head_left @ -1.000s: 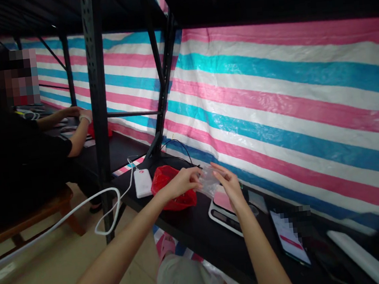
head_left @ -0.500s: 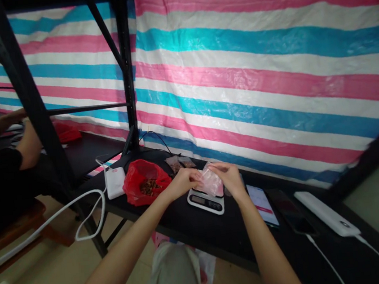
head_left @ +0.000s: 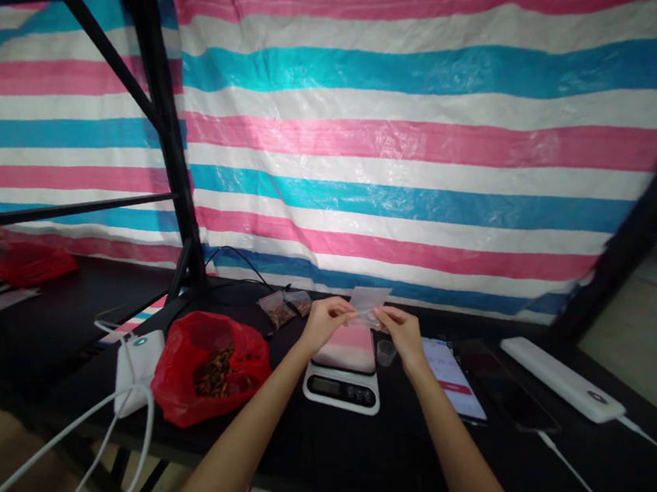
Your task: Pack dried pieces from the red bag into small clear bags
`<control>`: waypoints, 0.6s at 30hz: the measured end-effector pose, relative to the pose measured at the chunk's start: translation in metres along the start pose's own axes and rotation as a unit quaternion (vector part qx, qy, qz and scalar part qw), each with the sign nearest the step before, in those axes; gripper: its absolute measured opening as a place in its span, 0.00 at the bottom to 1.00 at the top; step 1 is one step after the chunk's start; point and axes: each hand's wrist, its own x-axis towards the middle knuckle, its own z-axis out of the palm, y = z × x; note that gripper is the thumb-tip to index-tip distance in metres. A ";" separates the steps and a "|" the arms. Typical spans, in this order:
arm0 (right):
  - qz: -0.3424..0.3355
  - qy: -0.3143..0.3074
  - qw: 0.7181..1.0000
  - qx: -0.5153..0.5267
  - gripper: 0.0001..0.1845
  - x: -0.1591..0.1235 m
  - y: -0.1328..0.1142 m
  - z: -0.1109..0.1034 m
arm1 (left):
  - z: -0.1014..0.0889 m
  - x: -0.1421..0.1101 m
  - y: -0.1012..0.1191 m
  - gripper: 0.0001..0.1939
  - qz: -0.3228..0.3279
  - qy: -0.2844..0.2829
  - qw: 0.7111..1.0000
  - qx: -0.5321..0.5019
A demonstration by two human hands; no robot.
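Note:
A small clear plastic bag (head_left: 371,298) is held up above the back of the digital scale (head_left: 342,386). My left hand (head_left: 329,322) pinches the bag's near left edge, while my right hand (head_left: 399,332) pinches the right side. Below them, the scale's plate looks pinkish and its dark display faces me. A small clear cup (head_left: 385,353) stands just right of the scale, near my right fingers. Left of my left forearm, an open red plastic bag (head_left: 169,372) contains small brown dried pieces (head_left: 218,373). Behind it lie two small filled bags (head_left: 278,309).
A white power bank (head_left: 139,371) with a looping white cable is at the left. To the right lie a lit phone (head_left: 453,381), a dark phone (head_left: 514,391) and a long white power bank (head_left: 562,378). Black shelf posts and a striped sheet (head_left: 412,143) stand behind.
My view has turned right and come closer to the table. The small bag, crumpled and low over the scale before, is now held flatter and farther back, uncovering the plate.

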 end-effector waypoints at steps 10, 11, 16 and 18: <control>-0.004 -0.111 0.991 -0.069 0.17 -0.006 -0.005 -0.002 | 0.000 -0.010 -0.010 0.11 0.011 0.033 0.999 0.042; -0.014 -0.104 0.991 -0.084 0.16 -0.006 -0.005 -0.004 | 0.000 -0.011 -0.009 0.11 0.010 0.032 0.998 0.049; -0.039 -0.063 0.991 -0.113 0.14 -0.007 -0.004 -0.009 | -0.004 -0.011 -0.007 0.13 -0.029 0.002 0.999 0.045; -0.038 -0.068 0.991 -0.112 0.16 -0.008 -0.003 -0.009 | -0.005 -0.010 -0.006 0.13 -0.041 0.011 0.998 0.039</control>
